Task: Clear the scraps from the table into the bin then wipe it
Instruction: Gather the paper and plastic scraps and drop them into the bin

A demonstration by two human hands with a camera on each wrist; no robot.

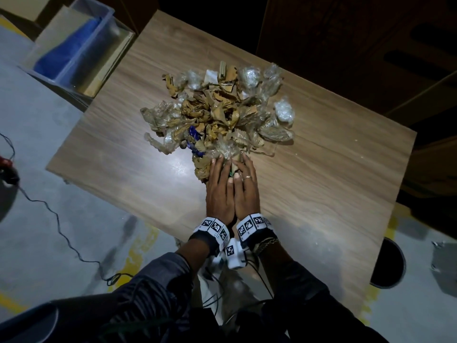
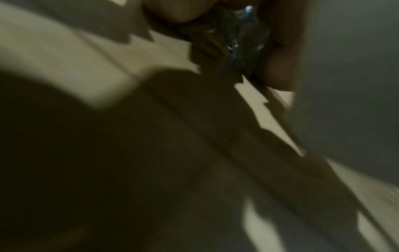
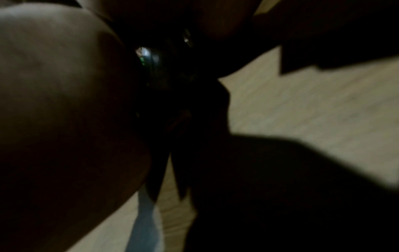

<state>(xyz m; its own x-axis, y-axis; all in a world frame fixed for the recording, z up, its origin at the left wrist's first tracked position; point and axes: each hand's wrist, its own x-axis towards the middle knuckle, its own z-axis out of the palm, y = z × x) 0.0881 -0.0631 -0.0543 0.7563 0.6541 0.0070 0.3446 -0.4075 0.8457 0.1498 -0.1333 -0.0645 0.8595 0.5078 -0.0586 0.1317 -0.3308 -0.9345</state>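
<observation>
A heap of scraps (image 1: 217, 112), crumpled brown paper and clear plastic with one blue piece, lies in the middle of the wooden table (image 1: 321, 169). My left hand (image 1: 218, 184) and right hand (image 1: 247, 186) lie side by side at the heap's near edge, fingers straight. They press a few scraps (image 1: 232, 169) between them. The fingertips touch crumpled plastic and brown paper. Both wrist views are dark and blurred. The left wrist view shows crumpled plastic (image 2: 237, 42) between fingers. A glint of plastic (image 3: 143, 56) shows in the right wrist view.
A clear plastic box (image 1: 81, 45) holding a blue cloth (image 1: 66, 53) stands off the table's far left corner. A dark round container (image 1: 388, 263) sits on the floor by the table's near right edge. A cable (image 1: 61, 231) trails across the floor at left.
</observation>
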